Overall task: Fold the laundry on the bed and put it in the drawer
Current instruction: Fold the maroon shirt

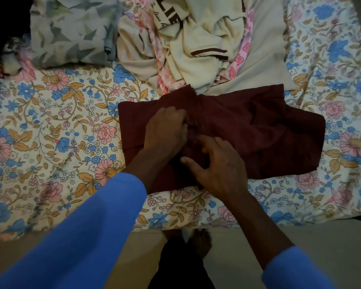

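A dark maroon garment [258,130], partly folded into a wide rectangle, lies on the floral bedsheet [56,130] near the bed's front edge. My left hand [167,128] rests on its left half with the fingers curled into a bunch of cloth near the middle. My right hand [215,161] sits just below and right of it, fingers bent and thumb spread, pressing into the same bunched cloth. Behind the garment lies a heap of unfolded laundry: a cream shirt with dark stripes and lettering [198,38], a pink patterned piece [165,76] and a pale grey cloth [265,59].
A leaf-print pillow [69,32] sits at the back left, with dark bundled items [6,49] beside it. The bed's front edge runs across the lower frame, with beige floor [290,232] below it and my feet [200,238] there. No drawer shows.
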`<action>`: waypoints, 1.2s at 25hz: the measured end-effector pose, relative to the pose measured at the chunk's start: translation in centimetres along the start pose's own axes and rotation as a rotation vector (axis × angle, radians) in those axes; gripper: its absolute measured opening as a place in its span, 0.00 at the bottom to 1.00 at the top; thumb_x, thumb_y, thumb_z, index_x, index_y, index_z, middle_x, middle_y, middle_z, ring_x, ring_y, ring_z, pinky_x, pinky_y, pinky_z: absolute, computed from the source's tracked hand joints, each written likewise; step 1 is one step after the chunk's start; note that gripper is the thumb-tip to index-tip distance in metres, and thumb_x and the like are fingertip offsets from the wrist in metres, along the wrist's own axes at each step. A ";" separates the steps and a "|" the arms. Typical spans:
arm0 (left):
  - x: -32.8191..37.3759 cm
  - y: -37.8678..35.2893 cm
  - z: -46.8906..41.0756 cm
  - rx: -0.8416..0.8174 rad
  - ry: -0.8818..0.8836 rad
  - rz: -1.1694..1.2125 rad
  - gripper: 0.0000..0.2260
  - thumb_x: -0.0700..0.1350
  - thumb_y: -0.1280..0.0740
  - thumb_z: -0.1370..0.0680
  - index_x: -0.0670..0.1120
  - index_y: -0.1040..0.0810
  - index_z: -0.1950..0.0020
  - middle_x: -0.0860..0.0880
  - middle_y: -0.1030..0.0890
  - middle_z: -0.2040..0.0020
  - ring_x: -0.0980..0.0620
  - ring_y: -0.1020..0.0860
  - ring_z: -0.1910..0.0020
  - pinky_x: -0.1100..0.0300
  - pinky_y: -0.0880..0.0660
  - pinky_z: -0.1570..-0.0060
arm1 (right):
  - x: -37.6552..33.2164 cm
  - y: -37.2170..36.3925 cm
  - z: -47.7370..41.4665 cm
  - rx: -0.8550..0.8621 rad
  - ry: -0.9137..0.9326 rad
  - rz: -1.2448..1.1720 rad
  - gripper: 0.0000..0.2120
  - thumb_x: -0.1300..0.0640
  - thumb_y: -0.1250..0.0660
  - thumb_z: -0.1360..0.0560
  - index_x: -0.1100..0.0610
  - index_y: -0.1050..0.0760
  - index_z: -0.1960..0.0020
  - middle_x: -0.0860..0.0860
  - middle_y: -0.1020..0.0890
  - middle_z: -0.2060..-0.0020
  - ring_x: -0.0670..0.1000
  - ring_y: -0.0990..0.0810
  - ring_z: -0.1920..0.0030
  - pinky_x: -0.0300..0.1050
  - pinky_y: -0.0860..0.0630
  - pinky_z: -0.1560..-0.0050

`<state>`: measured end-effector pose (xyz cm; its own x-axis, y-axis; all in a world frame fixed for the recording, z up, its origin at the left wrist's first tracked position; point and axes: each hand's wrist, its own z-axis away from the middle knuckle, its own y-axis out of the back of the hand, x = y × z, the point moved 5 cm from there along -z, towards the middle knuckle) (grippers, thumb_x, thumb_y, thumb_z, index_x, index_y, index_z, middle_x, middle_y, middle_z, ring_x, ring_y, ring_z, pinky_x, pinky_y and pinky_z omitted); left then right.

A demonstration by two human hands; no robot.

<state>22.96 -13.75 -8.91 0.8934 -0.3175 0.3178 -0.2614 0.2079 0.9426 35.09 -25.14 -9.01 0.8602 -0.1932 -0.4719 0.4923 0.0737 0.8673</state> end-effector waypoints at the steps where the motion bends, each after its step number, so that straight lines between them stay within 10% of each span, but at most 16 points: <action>1: -0.4 0.1 -0.2 0.036 -0.001 0.096 0.09 0.48 0.32 0.20 0.49 0.19 0.41 0.48 0.20 0.47 0.48 0.22 0.46 0.55 0.28 0.47 | 0.4 -0.1 -0.4 -0.031 -0.045 -0.038 0.23 0.34 0.31 0.24 0.46 0.23 0.34 0.44 0.20 0.50 0.47 0.22 0.49 0.48 0.23 0.52; 6: -2.4 2.5 1.1 0.233 0.121 0.591 0.03 0.47 0.30 0.21 0.51 0.18 0.47 0.58 0.18 0.55 0.59 0.19 0.56 0.60 0.21 0.53 | 2.8 0.0 -1.3 0.110 -0.434 -1.046 0.15 0.69 0.30 0.23 0.53 0.18 0.41 0.47 0.15 0.53 0.43 0.15 0.51 0.44 0.17 0.48; 8: -2.5 2.8 2.3 0.241 0.108 0.669 0.04 0.47 0.30 0.21 0.48 0.19 0.49 0.54 0.17 0.56 0.55 0.18 0.57 0.56 0.20 0.56 | 2.6 0.3 -2.0 0.040 -0.502 -1.219 0.13 0.67 0.30 0.22 0.54 0.19 0.40 0.48 0.14 0.50 0.46 0.14 0.48 0.43 0.18 0.49; 11: -2.3 2.3 3.6 0.217 0.036 0.627 0.03 0.44 0.29 0.20 0.46 0.19 0.48 0.53 0.18 0.56 0.56 0.20 0.58 0.62 0.25 0.59 | 1.3 -0.2 -3.4 -0.182 -0.503 -1.088 0.18 0.57 0.25 0.22 0.52 0.22 0.34 0.45 0.15 0.50 0.42 0.14 0.53 0.35 0.20 0.59; 15: -0.6 1.5 4.0 0.051 -0.189 0.486 0.09 0.43 0.31 0.20 0.48 0.17 0.41 0.54 0.17 0.45 0.58 0.21 0.47 0.61 0.23 0.49 | 1.5 1.1 -4.5 0.159 -0.448 -0.848 0.21 0.58 0.28 0.21 0.49 0.26 0.30 0.43 0.16 0.48 0.37 0.17 0.55 0.36 0.21 0.54; 19: -3.0 2.6 6.2 0.330 0.077 0.317 0.07 0.47 0.33 0.20 0.50 0.19 0.42 0.51 0.21 0.44 0.51 0.25 0.44 0.51 0.27 0.44 | 0.8 1.9 -0.5 0.074 -0.326 -0.219 0.23 0.32 0.28 0.28 0.44 0.29 0.43 0.41 0.24 0.54 0.41 0.23 0.57 0.44 0.25 0.56; 23: -2.1 -0.7 10.5 0.149 0.047 0.273 0.12 0.54 0.34 0.20 0.51 0.21 0.40 0.52 0.25 0.46 0.51 0.27 0.46 0.50 0.27 0.48 | 1.1 -1.6 5.4 0.055 -0.273 0.185 0.19 0.36 0.26 0.30 0.50 0.26 0.55 0.47 0.21 0.62 0.51 0.21 0.64 0.47 0.26 0.61; 27: -1.3 -3.9 13.1 -0.030 -0.095 0.066 0.24 0.60 0.29 0.24 0.52 0.23 0.32 0.51 0.25 0.37 0.49 0.27 0.38 0.48 0.31 0.43 | 3.3 -3.2 7.1 0.156 -0.387 0.018 0.04 0.51 0.29 0.27 0.51 0.22 0.56 0.48 0.21 0.61 0.53 0.20 0.60 0.48 0.27 0.60; 30: -1.1 -4.3 13.6 -0.008 -0.056 0.011 0.26 0.53 0.25 0.27 0.51 0.23 0.29 0.49 0.26 0.35 0.46 0.27 0.36 0.45 0.30 0.40 | 2.8 -3.6 7.5 0.152 -0.481 -0.124 0.14 0.41 0.29 0.29 0.48 0.22 0.50 0.45 0.22 0.56 0.48 0.23 0.55 0.47 0.27 0.55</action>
<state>18.14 -26.89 -11.90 0.8687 -0.3664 0.3332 -0.2675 0.2191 0.9383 34.71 -33.27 -12.29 0.6209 -0.6218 -0.4773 0.5307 -0.1146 0.8398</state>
